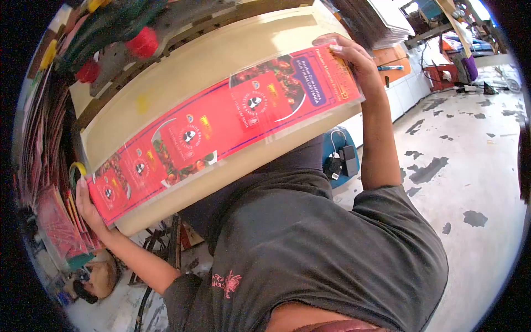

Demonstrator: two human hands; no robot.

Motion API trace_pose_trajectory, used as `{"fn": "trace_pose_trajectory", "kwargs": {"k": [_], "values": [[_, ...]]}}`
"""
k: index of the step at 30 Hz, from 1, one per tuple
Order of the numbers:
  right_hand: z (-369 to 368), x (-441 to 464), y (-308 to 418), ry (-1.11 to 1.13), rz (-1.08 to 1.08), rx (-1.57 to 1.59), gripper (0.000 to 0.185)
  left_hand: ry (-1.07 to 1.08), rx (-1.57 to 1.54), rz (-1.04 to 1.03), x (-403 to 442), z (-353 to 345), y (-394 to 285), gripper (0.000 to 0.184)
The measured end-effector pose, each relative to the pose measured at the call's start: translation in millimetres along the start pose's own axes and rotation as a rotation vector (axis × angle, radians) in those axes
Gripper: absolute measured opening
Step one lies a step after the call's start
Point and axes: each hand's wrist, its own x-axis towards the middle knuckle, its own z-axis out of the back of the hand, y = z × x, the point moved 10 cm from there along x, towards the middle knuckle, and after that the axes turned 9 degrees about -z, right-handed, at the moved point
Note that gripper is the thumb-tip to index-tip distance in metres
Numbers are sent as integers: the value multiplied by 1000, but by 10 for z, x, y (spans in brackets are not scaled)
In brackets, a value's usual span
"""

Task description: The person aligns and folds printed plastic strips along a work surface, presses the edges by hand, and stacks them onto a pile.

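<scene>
A long red printed strip (221, 130) with panda logos and food pictures lies slantwise over a cream board or worktop (221, 55). It has a clear, shiny margin. At its lower left end, my left hand (91, 207) grips the edge, with part of the fingers hidden. My right hand (354, 58) holds the upper right end, thumb on the printed face and other fingers at the far edge. The strip is stretched out between both hands.
Stacked sheets (47, 127) stand at the left, beside a yellow tape roll (79, 167). Red spools (142, 42) hang on a green machine at the upper left. A blue stool (345, 171) carries a black charger. Cardboard sheets (376, 22) stand at the upper right.
</scene>
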Motion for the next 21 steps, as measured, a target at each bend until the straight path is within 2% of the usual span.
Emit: {"fn": "trace_pose_trajectory", "kwargs": {"k": [2,5,12,13,15,17,19,21], "values": [[-65,-26,45,1,-1,13,41,-91,67,-44,-19,-31,-86,25],[-72,1,84,58,45,-30,38,9,23,8,-26,-125,-96,21],[-94,69,48,122,20,-1,33,-70,9,5,0,-21,-29,19],[-88,47,64,89,8,0,33,-76,12,3,-14,-26,-37,19],[-111,38,66,71,-1,6,32,52,-99,-20,-36,-179,-80,17],[-81,37,34,55,-28,58,32,29,-3,-53,-13,-131,-135,18],[-63,-15,37,19,-50,15,32,33,-114,20,-42,-147,-49,19],[4,-25,40,-60,-2,-83,33,-57,-110,37,-56,-101,-16,23]]}}
